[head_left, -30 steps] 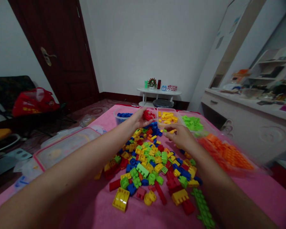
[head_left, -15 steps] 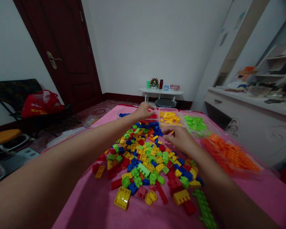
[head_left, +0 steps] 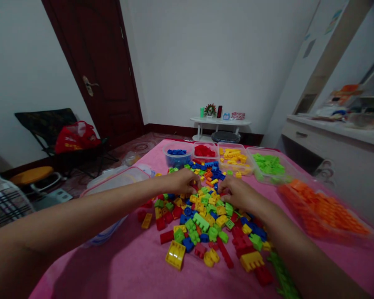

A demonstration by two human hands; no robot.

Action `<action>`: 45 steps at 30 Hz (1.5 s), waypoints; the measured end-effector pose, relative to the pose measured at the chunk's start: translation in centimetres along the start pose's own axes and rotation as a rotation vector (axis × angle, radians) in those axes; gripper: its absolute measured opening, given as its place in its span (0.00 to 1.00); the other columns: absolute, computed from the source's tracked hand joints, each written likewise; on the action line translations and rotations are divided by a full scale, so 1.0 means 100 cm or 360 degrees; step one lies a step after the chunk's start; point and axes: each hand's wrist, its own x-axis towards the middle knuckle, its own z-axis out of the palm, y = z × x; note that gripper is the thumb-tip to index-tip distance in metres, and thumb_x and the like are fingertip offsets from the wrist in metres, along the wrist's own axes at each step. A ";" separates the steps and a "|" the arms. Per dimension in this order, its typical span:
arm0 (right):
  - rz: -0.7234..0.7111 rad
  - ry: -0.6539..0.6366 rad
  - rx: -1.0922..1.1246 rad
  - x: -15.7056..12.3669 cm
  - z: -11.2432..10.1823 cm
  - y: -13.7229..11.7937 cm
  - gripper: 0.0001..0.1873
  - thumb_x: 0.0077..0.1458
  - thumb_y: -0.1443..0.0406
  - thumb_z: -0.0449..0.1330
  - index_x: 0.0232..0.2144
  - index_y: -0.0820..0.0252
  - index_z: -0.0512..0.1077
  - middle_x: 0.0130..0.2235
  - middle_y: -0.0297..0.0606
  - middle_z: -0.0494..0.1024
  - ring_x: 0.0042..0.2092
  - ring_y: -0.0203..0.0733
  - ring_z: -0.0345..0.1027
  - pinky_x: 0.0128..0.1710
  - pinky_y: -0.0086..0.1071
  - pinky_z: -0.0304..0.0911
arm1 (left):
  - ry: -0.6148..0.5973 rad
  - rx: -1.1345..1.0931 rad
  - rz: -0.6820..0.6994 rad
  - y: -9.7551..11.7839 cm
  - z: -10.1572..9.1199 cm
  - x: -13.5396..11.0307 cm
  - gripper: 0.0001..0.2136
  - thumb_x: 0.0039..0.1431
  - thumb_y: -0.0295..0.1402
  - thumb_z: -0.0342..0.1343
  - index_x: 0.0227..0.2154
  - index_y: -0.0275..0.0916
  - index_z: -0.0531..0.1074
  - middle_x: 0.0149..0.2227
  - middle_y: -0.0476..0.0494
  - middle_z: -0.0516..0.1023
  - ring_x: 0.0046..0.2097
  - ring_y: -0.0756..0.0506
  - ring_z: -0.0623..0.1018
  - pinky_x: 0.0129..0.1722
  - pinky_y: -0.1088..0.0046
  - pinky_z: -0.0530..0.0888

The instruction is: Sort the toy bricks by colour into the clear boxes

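Note:
A heap of mixed toy building bricks (head_left: 202, 211) in red, yellow, green and blue spreads over a pink cloth (head_left: 137, 265). My left hand (head_left: 184, 181) is at the heap's far part, its fingers curled down and closed among the bricks; whatever they hold is hidden. Just to the right, my right hand (head_left: 238, 192) reaches in from the heap's other side. Its thumb and forefinger are bent with a gap between them, and no brick shows there. Behind both hands lie blue bricks (head_left: 213, 166) and a few orange ones.
Along the far edge stand a tub of blue bricks (head_left: 177, 153) and boxes of red bricks (head_left: 204, 151), yellow bricks (head_left: 233, 156) and green bricks (head_left: 268, 164). A box of orange bricks (head_left: 327, 209) is at right. A clear container (head_left: 112, 182) stands beside my left forearm.
My left hand has come back from the red bricks' box to the heap. My right hand has moved in toward the heap. The view has shifted left.

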 end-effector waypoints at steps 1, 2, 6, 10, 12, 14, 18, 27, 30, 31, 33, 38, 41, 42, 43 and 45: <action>-0.0002 0.0000 -0.0014 -0.001 -0.001 -0.001 0.08 0.42 0.67 0.63 0.30 0.59 0.75 0.37 0.39 0.75 0.38 0.40 0.68 0.37 0.28 0.59 | 0.0038 0.0016 -0.0008 0.000 -0.001 -0.002 0.10 0.49 0.29 0.58 0.36 0.35 0.75 0.32 0.46 0.77 0.31 0.51 0.72 0.28 0.80 0.64; 0.0014 0.0003 -0.0023 -0.001 -0.002 -0.002 0.08 0.43 0.66 0.63 0.30 0.59 0.74 0.37 0.39 0.75 0.38 0.40 0.68 0.36 0.28 0.59 | 0.0066 0.0036 -0.0020 0.000 -0.003 -0.006 0.10 0.49 0.29 0.58 0.36 0.34 0.74 0.33 0.45 0.77 0.31 0.51 0.72 0.29 0.80 0.64; 0.0179 0.0071 -0.0011 -0.003 -0.011 -0.008 0.08 0.46 0.65 0.59 0.31 0.57 0.74 0.34 0.37 0.77 0.35 0.39 0.68 0.31 0.27 0.57 | 0.0071 0.0136 -0.0125 0.002 -0.028 -0.034 0.10 0.47 0.28 0.56 0.35 0.34 0.74 0.32 0.44 0.76 0.30 0.51 0.71 0.29 0.79 0.65; 0.0192 0.0232 -0.0014 -0.002 -0.018 -0.015 0.09 0.47 0.64 0.57 0.32 0.57 0.74 0.32 0.37 0.77 0.32 0.39 0.68 0.27 0.28 0.54 | -0.0145 0.0480 -0.0216 0.001 -0.048 -0.075 0.10 0.45 0.25 0.55 0.32 0.37 0.76 0.32 0.44 0.76 0.31 0.49 0.73 0.30 0.77 0.66; 0.0151 0.0299 0.0000 -0.003 -0.020 -0.019 0.09 0.47 0.63 0.57 0.32 0.56 0.74 0.32 0.37 0.77 0.31 0.39 0.68 0.25 0.28 0.53 | -0.0244 0.0779 -0.0328 0.002 -0.045 -0.091 0.10 0.45 0.24 0.53 0.29 0.38 0.77 0.32 0.41 0.76 0.31 0.47 0.74 0.31 0.74 0.67; 0.0110 0.0329 0.0016 -0.004 -0.021 -0.024 0.09 0.47 0.63 0.57 0.32 0.56 0.74 0.32 0.36 0.77 0.31 0.39 0.68 0.24 0.28 0.52 | -0.0338 0.1020 -0.0444 0.005 -0.034 -0.100 0.10 0.46 0.22 0.53 0.29 0.35 0.77 0.32 0.36 0.76 0.31 0.43 0.75 0.30 0.71 0.68; 0.0019 0.0375 0.0046 -0.007 -0.025 -0.032 0.10 0.47 0.62 0.57 0.33 0.57 0.75 0.32 0.37 0.77 0.31 0.39 0.67 0.25 0.27 0.53 | -0.0424 0.1149 -0.0563 0.017 -0.010 -0.100 0.10 0.46 0.22 0.55 0.32 0.34 0.77 0.34 0.29 0.76 0.33 0.36 0.77 0.29 0.66 0.70; -0.0146 0.0530 0.0218 -0.008 -0.030 -0.036 0.09 0.47 0.63 0.57 0.30 0.58 0.75 0.31 0.36 0.77 0.31 0.37 0.67 0.30 0.29 0.57 | -0.0095 0.0639 -0.0622 0.025 -0.021 -0.089 0.07 0.45 0.31 0.57 0.27 0.35 0.76 0.30 0.37 0.76 0.31 0.42 0.75 0.28 0.71 0.67; -0.0120 0.0670 0.0409 -0.007 -0.032 -0.038 0.09 0.47 0.62 0.58 0.31 0.59 0.75 0.30 0.36 0.77 0.29 0.36 0.66 0.30 0.29 0.59 | 0.0118 -0.0298 -0.0556 0.029 -0.017 -0.072 0.10 0.48 0.38 0.56 0.24 0.36 0.74 0.22 0.48 0.71 0.24 0.51 0.69 0.24 0.76 0.64; -0.0100 0.0719 0.0483 -0.007 -0.033 -0.038 0.10 0.47 0.62 0.58 0.31 0.60 0.75 0.31 0.36 0.77 0.28 0.36 0.66 0.30 0.29 0.60 | 0.0171 -0.0673 -0.0575 0.032 -0.013 -0.063 0.11 0.49 0.40 0.55 0.23 0.35 0.72 0.20 0.50 0.68 0.22 0.53 0.67 0.22 0.78 0.62; -0.0065 0.0808 0.0609 -0.008 -0.036 -0.041 0.10 0.48 0.62 0.58 0.32 0.60 0.74 0.31 0.37 0.77 0.29 0.36 0.66 0.30 0.30 0.61 | 0.0274 -0.1431 -0.0638 0.038 -0.002 -0.045 0.12 0.50 0.40 0.54 0.22 0.35 0.69 0.20 0.52 0.66 0.21 0.54 0.65 0.19 0.80 0.60; -0.0080 0.0852 0.0790 -0.012 -0.044 -0.053 0.10 0.48 0.63 0.58 0.33 0.61 0.74 0.32 0.37 0.77 0.29 0.36 0.67 0.30 0.29 0.62 | 0.0225 -0.2609 -0.0738 0.048 0.023 -0.009 0.05 0.49 0.29 0.52 0.29 0.33 0.69 0.27 0.47 0.71 0.25 0.55 0.70 0.20 0.85 0.64; -0.0120 0.0784 0.0812 -0.015 -0.045 -0.060 0.09 0.47 0.64 0.58 0.32 0.60 0.74 0.32 0.36 0.77 0.30 0.36 0.67 0.30 0.29 0.61 | 0.0179 -0.2833 -0.0636 0.050 0.026 -0.001 0.07 0.51 0.30 0.50 0.31 0.33 0.69 0.28 0.44 0.72 0.26 0.54 0.71 0.21 0.85 0.66; -0.0128 0.0770 0.0796 -0.015 -0.045 -0.061 0.09 0.46 0.64 0.59 0.33 0.60 0.74 0.31 0.36 0.77 0.30 0.36 0.67 0.30 0.28 0.61 | 0.0169 -0.2872 -0.0618 0.051 0.025 0.001 0.08 0.52 0.32 0.49 0.31 0.34 0.69 0.28 0.44 0.72 0.26 0.54 0.71 0.20 0.85 0.64; -0.0130 0.0765 0.0769 -0.015 -0.045 -0.062 0.10 0.46 0.64 0.58 0.33 0.60 0.75 0.31 0.35 0.77 0.29 0.36 0.66 0.30 0.28 0.61 | 0.0173 -0.2881 -0.0620 0.051 0.024 0.001 0.09 0.53 0.35 0.48 0.31 0.35 0.69 0.27 0.45 0.71 0.24 0.55 0.69 0.18 0.85 0.62; -0.0102 0.0772 0.0684 -0.014 -0.044 -0.058 0.11 0.46 0.66 0.58 0.34 0.60 0.75 0.30 0.35 0.76 0.28 0.35 0.65 0.29 0.28 0.60 | 0.0252 -0.2762 -0.0652 0.050 0.023 0.002 0.10 0.53 0.38 0.49 0.30 0.36 0.68 0.25 0.49 0.68 0.21 0.56 0.64 0.15 0.85 0.56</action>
